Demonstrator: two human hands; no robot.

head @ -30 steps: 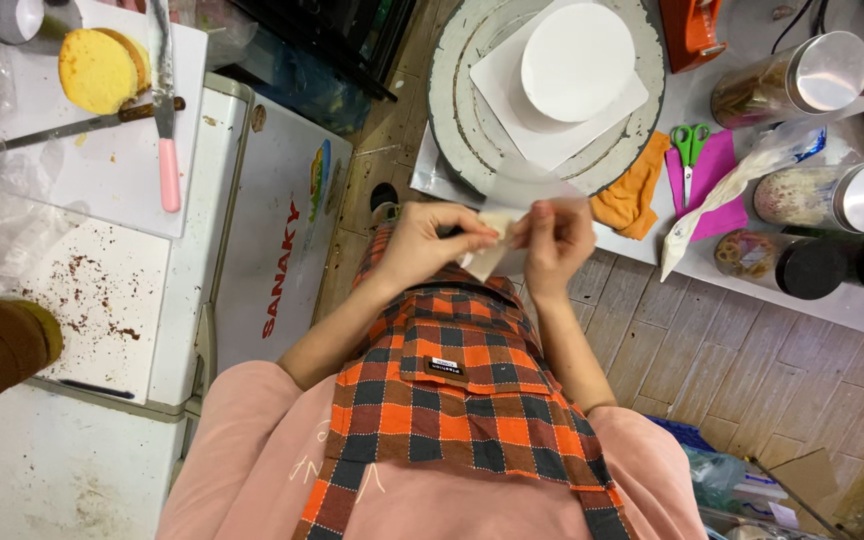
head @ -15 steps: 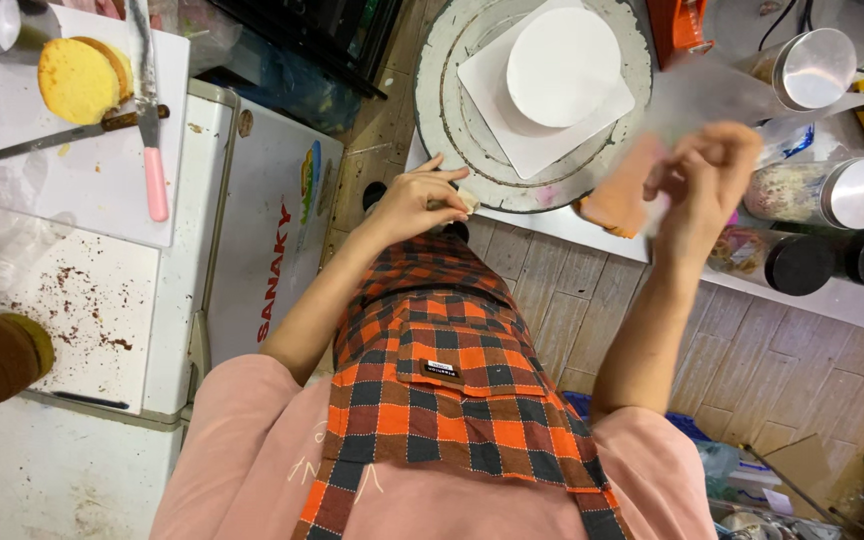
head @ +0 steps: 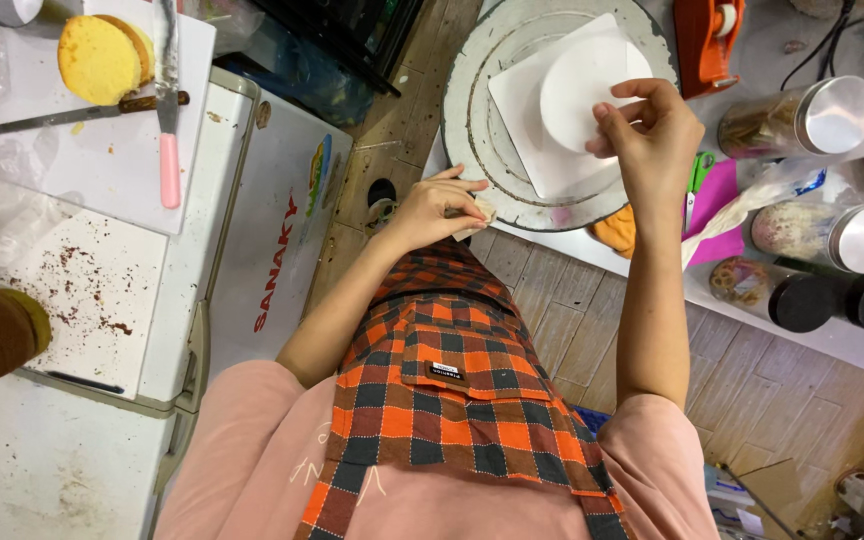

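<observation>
Two hands are at work on the round turntable [head: 472, 130] in the upper middle of the frame. My right hand [head: 652, 135] is closed in a pinch, thumb and fingertips gripping the right edge of a white paper disc [head: 577, 90], which hangs just over the square white board [head: 527, 120] on the turntable. The disc looks thin, light and floppy, likely to bend or crease, so I judge the edge pinch is the right hold, kept gentle. My left hand [head: 442, 205] rests with curled fingers at the turntable's lower rim, touching a small pale scrap there; whether it grips it I cannot tell. Jars with metal lids [head: 832, 115] stand on the tabletop [head: 752, 45] to the right, well apart from the disc.
</observation>
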